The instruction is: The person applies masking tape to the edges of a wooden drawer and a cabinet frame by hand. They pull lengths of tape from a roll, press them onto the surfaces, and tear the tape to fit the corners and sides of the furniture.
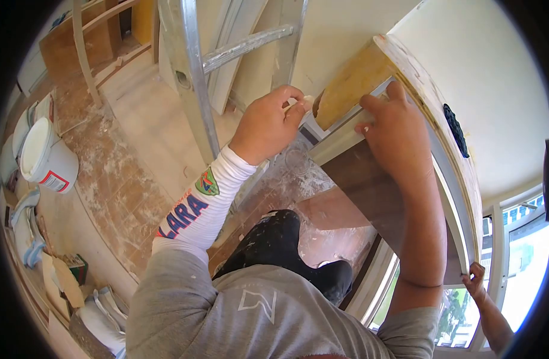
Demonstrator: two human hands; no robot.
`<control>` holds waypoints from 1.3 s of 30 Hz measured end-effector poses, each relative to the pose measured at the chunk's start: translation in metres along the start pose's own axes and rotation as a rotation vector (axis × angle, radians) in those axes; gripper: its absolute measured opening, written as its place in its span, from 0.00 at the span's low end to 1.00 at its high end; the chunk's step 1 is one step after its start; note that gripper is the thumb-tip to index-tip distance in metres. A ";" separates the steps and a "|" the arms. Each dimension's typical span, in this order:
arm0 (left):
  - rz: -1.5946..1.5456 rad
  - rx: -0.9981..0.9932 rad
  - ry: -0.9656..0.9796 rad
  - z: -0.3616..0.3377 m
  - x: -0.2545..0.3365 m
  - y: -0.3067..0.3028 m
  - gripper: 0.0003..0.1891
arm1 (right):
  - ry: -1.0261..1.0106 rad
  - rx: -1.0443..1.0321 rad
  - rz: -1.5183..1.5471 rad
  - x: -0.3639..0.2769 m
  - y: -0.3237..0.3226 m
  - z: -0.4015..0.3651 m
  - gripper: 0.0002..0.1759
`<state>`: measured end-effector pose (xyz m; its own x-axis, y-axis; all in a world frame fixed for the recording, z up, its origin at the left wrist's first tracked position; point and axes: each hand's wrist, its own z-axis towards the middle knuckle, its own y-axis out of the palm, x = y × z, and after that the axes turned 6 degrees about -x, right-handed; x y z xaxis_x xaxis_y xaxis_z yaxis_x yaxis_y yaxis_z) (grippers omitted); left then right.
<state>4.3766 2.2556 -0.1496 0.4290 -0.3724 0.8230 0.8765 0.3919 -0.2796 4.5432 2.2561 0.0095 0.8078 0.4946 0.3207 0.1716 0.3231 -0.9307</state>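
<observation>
My left hand (268,124), below a white printed sleeve, pinches a small whitish piece (308,104) between thumb and fingertips, beside the yellowish panel (352,87). My right hand (399,133) is at the white edge strip of the long curved board (427,90); its fingers are bent and apart, with the fingertips over the strip. Whether it grips the strip is hard to make out. A dark brown surface (370,179) lies below my right wrist.
An aluminium ladder (196,78) stands ahead. Another person's hand (475,278) touches the board's lower right end. A dark bundle (456,130) rests on the board. A white bucket (47,157) and bags (26,224) stand at the left on the dusty floor (116,179).
</observation>
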 end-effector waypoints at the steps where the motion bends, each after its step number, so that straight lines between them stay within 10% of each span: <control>1: -0.013 0.004 -0.030 0.002 0.001 0.001 0.15 | -0.035 0.023 -0.011 0.003 0.003 0.000 0.23; 10: -0.664 -0.004 -0.006 0.049 0.026 0.013 0.49 | 0.014 0.140 0.218 0.040 0.021 0.001 0.46; 21: -0.791 0.052 0.202 0.041 0.056 0.074 0.35 | 0.080 0.353 -0.094 0.024 0.047 -0.044 0.49; 35: -0.776 0.050 0.195 0.048 0.057 0.073 0.33 | 0.294 0.155 0.635 0.056 -0.005 -0.017 0.10; 39: -0.719 0.075 0.100 0.057 0.066 0.068 0.30 | 0.068 0.476 0.469 0.052 0.021 -0.023 0.09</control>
<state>4.4518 2.3059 -0.0858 -0.2261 -0.6328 0.7406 0.9334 0.0767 0.3505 4.6024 2.2700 0.0024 0.7727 0.6223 -0.1251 -0.4611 0.4147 -0.7845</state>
